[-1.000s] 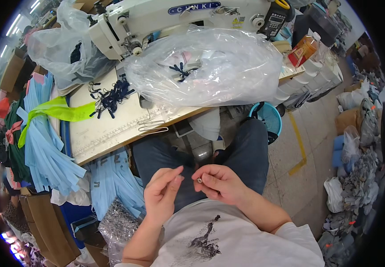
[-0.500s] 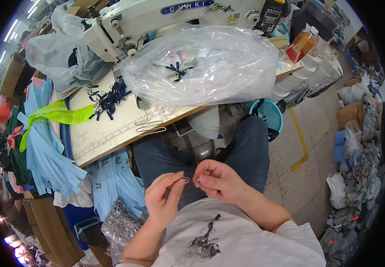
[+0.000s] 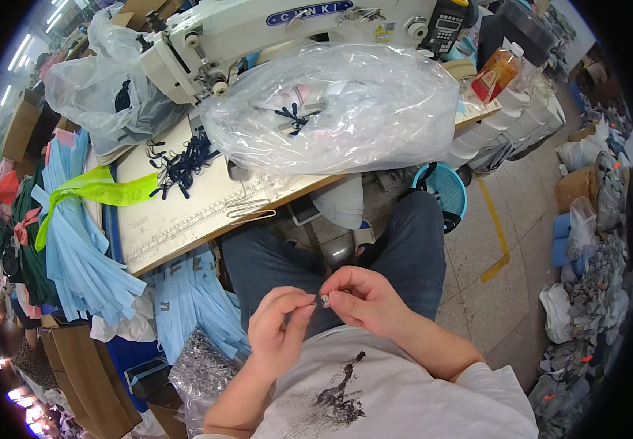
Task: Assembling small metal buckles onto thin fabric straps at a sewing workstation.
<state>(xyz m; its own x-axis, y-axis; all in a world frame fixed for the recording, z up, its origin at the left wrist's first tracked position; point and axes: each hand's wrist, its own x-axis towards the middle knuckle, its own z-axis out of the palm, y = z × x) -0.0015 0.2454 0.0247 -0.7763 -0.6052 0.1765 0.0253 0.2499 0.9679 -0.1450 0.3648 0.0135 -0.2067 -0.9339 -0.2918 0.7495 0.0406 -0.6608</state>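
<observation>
A small metallic piece [image 3: 324, 301] is pinched by the right hand [image 3: 364, 301]. Beside it, the left hand [image 3: 278, 325] is pinched together, contents indiscernible. Beyond both, the sewing table [image 3: 144, 228] is partly covered by a clear plastic bag [image 3: 382, 110].

One left hand [image 3: 280, 325], one right hand [image 3: 367, 300], one tiny metal bit [image 3: 324, 301], one sewing machine [image 3: 239, 31], one drink bottle [image 3: 498, 74], one turquoise basket [image 3: 455, 189], one neon strip [image 3: 100, 186], two bundles of light blue strips [image 3: 75, 252]. Navy cord pulls [image 3: 179, 168]? Loads, way too tangled to count tbh.
</observation>
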